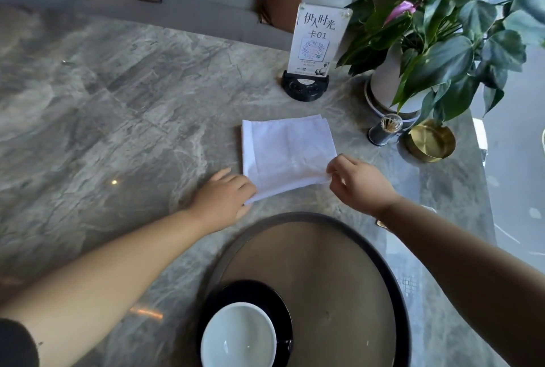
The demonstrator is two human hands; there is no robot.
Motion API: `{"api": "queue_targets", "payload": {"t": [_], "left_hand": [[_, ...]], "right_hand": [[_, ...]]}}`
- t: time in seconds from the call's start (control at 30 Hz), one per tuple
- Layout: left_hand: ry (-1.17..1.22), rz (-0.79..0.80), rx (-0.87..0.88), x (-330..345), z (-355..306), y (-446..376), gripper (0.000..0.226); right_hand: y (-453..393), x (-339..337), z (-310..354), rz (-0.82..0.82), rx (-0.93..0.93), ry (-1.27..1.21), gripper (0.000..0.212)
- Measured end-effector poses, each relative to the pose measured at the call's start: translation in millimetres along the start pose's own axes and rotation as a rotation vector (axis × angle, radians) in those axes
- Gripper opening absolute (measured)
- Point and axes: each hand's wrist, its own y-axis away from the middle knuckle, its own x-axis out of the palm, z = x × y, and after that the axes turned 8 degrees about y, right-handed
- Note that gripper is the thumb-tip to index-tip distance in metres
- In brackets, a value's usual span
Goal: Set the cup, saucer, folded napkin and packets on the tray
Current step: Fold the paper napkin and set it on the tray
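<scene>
- A white paper napkin (287, 151) lay flat on the grey marble table (118, 119), just beyond the round dark-rimmed tray (396, 275), folded at least once but not yet down to serving size, by the look of it.
- The left hand (222, 200) rested with fingers loosely extended, pressing the napkin's near-left corner to the table rather than gripping it.
- The right hand (358, 179) pinched the near-right corner between thumb and fingertips, lifting that edge slightly.
- The white cup (239, 334) already sat on its black saucer (280, 307) at the tray's near-left side; no packets could be seen.
- To fold cleanly, the pinched corner likely needed carrying over to meet the opposite edge while the left hand anchored the sheet, then a firm crease.
- Thin paper might tear or skew if pulled too hard.
- The toothpick holder (383, 130) and brass dish (430, 141) stood near the right hand, worth avoiding.
</scene>
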Motion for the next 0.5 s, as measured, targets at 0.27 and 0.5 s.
{"api": "queue_targets", "payload": {"t": [0.27,0.5], "left_hand": [[0.508,-0.066,-0.419,-13,9,-3,0.014],[0.644,-0.161,-0.435,-12,18,-1,0.015]], "right_hand": [[14,6,-1,0.071,-0.086,0.025,0.045],[1,2,-6,0.049,0.301,-0.347,0.008]]}}
